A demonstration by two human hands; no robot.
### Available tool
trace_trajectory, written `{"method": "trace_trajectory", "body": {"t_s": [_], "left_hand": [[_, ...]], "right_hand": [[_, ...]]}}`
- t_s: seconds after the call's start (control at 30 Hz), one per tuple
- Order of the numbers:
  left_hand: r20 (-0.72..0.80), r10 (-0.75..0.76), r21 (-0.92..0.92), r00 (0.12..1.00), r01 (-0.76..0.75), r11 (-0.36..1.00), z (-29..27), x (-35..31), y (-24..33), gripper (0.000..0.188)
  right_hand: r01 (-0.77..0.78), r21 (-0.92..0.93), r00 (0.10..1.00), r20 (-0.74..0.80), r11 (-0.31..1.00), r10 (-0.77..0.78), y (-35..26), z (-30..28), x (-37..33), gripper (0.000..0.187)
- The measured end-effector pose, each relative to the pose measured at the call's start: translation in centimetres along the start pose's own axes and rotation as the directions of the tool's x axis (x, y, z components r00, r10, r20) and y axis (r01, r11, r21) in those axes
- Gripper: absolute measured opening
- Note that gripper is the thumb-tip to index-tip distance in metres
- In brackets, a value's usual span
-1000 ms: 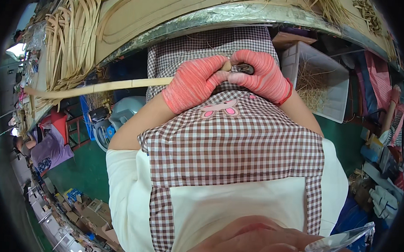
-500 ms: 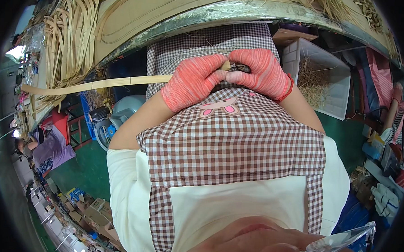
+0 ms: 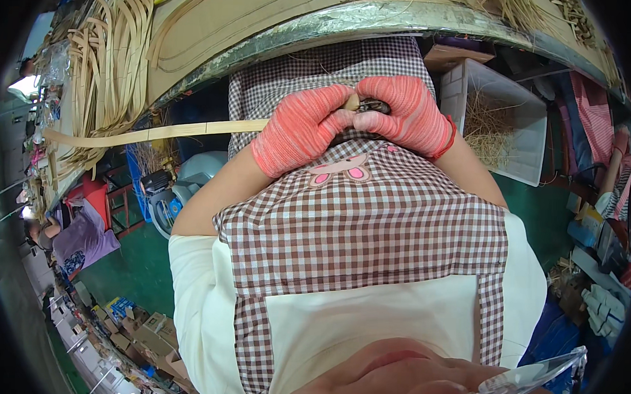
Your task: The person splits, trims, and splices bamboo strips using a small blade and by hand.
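Note:
Both hands meet in front of the checked apron (image 3: 357, 213), in pink knitted gloves. My left hand (image 3: 301, 122) is closed around a long pale bamboo strip (image 3: 192, 129), which reaches out to the left. Its other end shows as a short tip between thumb and fingers. Close against it, my right hand (image 3: 403, 116) wraps round a small dark tool (image 3: 374, 106). Most of that tool is hidden by the glove, so its kind cannot be made out. The strip's tip and the dark tool lie side by side; whether they touch is unclear.
A curved-edge workbench (image 3: 267, 19) runs across the far side. Many split strips (image 3: 110, 61) hang over it at left. To the right stands a white bin (image 3: 536, 140) with fine shavings (image 3: 489, 127). Cardboard boxes (image 3: 156, 334) sit at lower left, and another person (image 3: 46, 233) is beyond.
The far left end of the bamboo strip has shifted slightly to the right, toward my hands. Both hands keep nearly the same place and grip.

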State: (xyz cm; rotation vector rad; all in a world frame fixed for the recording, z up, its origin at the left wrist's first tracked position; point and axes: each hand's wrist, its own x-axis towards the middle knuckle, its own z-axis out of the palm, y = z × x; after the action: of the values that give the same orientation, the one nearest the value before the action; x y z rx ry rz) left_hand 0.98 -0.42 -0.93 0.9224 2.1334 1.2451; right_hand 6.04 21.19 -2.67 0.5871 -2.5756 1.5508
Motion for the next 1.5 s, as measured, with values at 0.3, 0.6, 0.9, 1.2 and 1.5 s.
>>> {"method": "trace_trajectory", "body": {"t_s": [0.3,0.6,0.9,1.2,1.5], "left_hand": [[-0.014,0.018,0.024,1.000,-0.018,1.000,0.3,-0.1,-0.2,0.024],[-0.114,-0.011,-0.023,0.993,0.008,1.000,0.4,0.3,0.0,0.017],[-0.071,0.109,0.208,0.991,-0.092,0.974,-1.1,1.1,0.3,0.032],[-0.030,-0.023,0.596,0.999,0.037,0.802,-1.6,0.5,-1.7,0.030],[-0.064,0.024,0.330,0.998,-0.002,0.944,0.5,1.0,-0.7,0.031]], "right_hand": [[-0.024,-0.032,0.999,0.029,0.999,0.025,-0.1,-0.1,-0.2,0.038],[-0.012,-0.078,1.000,-0.017,0.997,0.010,0.3,0.4,0.5,0.042],[0.078,-0.297,0.997,-0.002,0.952,-0.082,1.5,-1.2,1.3,0.040],[-0.095,-0.217,0.989,-0.129,0.972,0.068,2.6,-3.3,-0.3,0.049],[-0.074,0.009,0.997,-0.011,0.997,0.074,3.9,1.6,-0.9,0.051]]}}
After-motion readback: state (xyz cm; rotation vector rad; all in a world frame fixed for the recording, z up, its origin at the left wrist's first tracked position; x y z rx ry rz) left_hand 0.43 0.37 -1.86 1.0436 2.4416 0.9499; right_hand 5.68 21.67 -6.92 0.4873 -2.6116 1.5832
